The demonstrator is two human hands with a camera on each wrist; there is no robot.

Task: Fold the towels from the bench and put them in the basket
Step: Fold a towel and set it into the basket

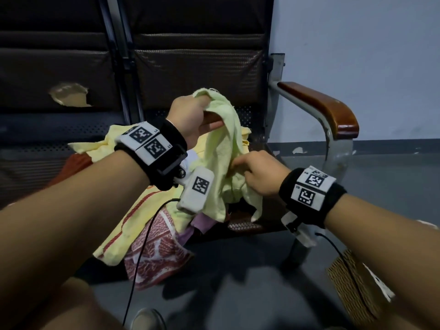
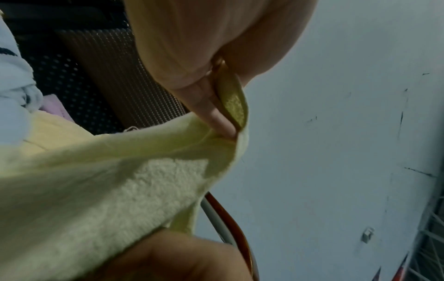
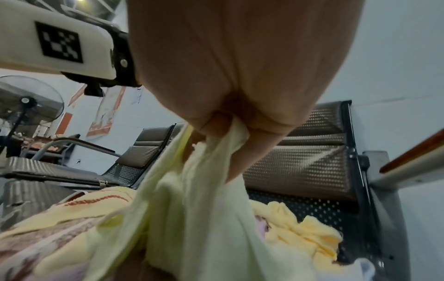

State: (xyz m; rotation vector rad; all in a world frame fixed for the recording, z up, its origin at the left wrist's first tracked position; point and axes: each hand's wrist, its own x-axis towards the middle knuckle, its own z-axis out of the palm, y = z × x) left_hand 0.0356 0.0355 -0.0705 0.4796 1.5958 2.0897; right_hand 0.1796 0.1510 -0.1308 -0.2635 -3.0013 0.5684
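Note:
A pale green towel [image 1: 223, 148] hangs bunched in the air over the bench seat [image 1: 247, 226]. My left hand [image 1: 190, 117] grips its top corner, held highest; in the left wrist view the fingers [image 2: 216, 114] pinch the towel's edge [image 2: 120, 190]. Lower and to the right, my right hand [image 1: 259, 172] pinches a fold of the same towel [image 3: 197, 218], its fingers [image 3: 250, 152] curled round the cloth. Beneath lie more towels: yellow ones [image 1: 133, 217], a red patterned one [image 1: 154, 256] and a pinkish one [image 1: 202, 225]. A corner of a woven basket [image 1: 352, 287] shows at the lower right on the floor.
The bench has dark perforated seats and backrests [image 1: 195, 75] and a wooden armrest [image 1: 328, 106] on a metal frame at the right. A grey-blue wall [image 1: 369, 55] stands behind. My shoe [image 1: 147, 320] is on the grey floor below. Cables hang from both wrist units.

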